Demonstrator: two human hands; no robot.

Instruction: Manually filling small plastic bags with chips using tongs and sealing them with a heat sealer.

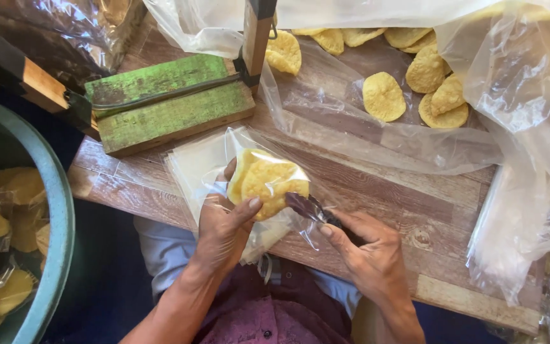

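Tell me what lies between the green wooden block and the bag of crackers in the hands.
In the head view, a flat stack of clear empty bags lies on the wooden table between the green block and the held cracker bag.

Pale yellow crackers point(267, 181), green-painted wooden block point(167, 105), teal basin point(58, 210), brown wood-grain table point(415, 210), clear plastic bag point(224, 159)

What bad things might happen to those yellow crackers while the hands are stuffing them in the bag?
1. The left hand presses its thumb on the stack of yellow crackers; they look thin, so squeezing might crack them.
2. The right hand pinches only one edge of the clear plastic bag; if it slips, the crackers may slide out onto the wooden table.
3. The thin bag might tear.
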